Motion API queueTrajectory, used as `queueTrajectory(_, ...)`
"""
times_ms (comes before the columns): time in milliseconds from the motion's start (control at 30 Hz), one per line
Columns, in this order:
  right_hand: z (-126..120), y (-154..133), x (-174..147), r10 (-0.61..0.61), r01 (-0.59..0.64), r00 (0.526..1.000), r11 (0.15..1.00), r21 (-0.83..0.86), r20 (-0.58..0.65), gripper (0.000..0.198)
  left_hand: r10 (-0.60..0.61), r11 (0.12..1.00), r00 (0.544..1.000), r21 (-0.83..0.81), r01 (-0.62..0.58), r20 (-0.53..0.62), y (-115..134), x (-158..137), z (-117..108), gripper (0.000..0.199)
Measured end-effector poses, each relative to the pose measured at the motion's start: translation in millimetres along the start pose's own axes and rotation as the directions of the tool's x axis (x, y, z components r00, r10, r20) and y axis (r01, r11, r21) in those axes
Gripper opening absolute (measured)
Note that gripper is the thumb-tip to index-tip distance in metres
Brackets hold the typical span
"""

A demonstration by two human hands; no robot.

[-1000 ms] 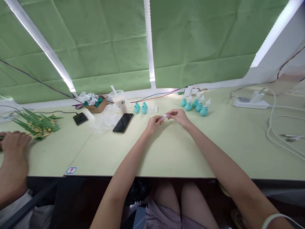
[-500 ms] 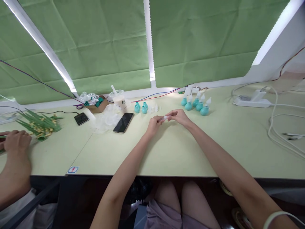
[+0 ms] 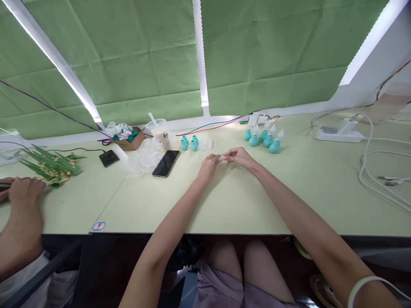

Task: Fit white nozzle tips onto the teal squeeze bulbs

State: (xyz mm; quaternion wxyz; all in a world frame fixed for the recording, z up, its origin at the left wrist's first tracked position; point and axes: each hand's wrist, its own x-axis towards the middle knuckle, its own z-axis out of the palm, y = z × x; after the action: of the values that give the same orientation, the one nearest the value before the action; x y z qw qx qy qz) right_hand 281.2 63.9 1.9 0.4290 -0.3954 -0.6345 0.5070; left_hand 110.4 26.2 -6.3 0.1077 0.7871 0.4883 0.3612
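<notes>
Currently, the left hand (image 3: 207, 167) and right hand (image 3: 240, 157) pinch a small white piece (image 3: 221, 158) in a narrow grip, at twelve o'clock over the counter (image 3: 244, 201), where scant fingertip contact could cause slippage.

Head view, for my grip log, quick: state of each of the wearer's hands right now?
Left hand: closed, holding a small white piece.
Right hand: closed, pinching the same piece.

looks like a small assembly workshop, judging by the long tabletop (image 3: 231, 203), teal vase-shaped parts (image 3: 274, 147) and power strip (image 3: 340, 137).
</notes>
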Motion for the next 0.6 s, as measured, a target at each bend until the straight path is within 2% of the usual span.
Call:
queueTrajectory(100,0.4,0.6,-0.8,-0.001,0.001,1.000,1.000,0.005,0.008,0.040,0.001,1.000,1.000,0.002,-0.001,0.000,-2.0,-0.2,1.2,0.028)
queueTrajectory(267,5.5,5.7,0.6,0.013,-0.013,1.000,1.000,-0.020,-0.007,0.042,-0.025,0.998,0.997,-0.061,0.029,0.068,-7.5,3.3,-0.8,0.032)
queueTrajectory(433,10.4,4.4,3.9,0.072,-0.066,0.987,0.997,0.043,-0.141,0.044,0.009,0.975,1.000,-0.222,-0.012,-0.012,-8.5,8.0,-5.6,0.044)
queueTrajectory(600,7.9,7.8,5.6,0.132,-0.131,0.977,0.991,0.018,-0.165,0.040,0.004,0.973,0.999,-0.232,-0.014,-0.045,-14.9,8.5,-4.3,0.020)
